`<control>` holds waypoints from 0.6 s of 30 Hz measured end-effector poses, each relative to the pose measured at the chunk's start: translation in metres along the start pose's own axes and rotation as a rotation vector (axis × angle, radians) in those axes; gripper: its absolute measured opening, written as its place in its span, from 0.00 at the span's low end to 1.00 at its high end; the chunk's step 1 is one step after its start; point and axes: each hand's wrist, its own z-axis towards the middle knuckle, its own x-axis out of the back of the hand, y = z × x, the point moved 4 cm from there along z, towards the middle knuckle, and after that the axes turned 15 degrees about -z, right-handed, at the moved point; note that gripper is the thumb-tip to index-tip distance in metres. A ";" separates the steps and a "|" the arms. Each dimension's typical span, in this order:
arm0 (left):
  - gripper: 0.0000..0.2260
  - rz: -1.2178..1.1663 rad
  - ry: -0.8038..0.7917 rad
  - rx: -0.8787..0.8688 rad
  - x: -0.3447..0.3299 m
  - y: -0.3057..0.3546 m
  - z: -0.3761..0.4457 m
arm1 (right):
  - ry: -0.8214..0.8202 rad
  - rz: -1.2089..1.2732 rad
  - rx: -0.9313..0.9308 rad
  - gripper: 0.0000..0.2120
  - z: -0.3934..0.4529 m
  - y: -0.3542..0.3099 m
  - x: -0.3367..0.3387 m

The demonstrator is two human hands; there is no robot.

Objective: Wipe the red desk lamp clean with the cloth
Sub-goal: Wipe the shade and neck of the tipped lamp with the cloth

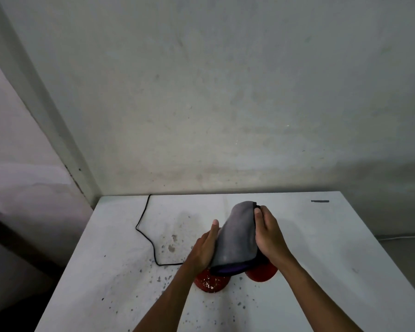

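A grey cloth [237,238] with a purple underside is draped over the upper part of the red desk lamp, hiding most of it. Only two red parts show below the cloth: a speckled round piece [211,282] on the left and a smooth round piece [261,274] on the right. My left hand [205,250] lies against the cloth's left side with its fingers straight. My right hand [267,232] grips the cloth's right side, thumb pressed near the top edge.
The lamp stands on a white table [333,248] flecked with dark specks. Its black cord [145,233] loops across the table to the back left edge. A bare wall rises right behind. A dark mark [319,201] sits at the back right.
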 end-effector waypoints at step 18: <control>0.38 -0.002 0.044 0.085 0.007 -0.014 -0.006 | -0.040 -0.229 -0.092 0.19 0.026 0.030 0.042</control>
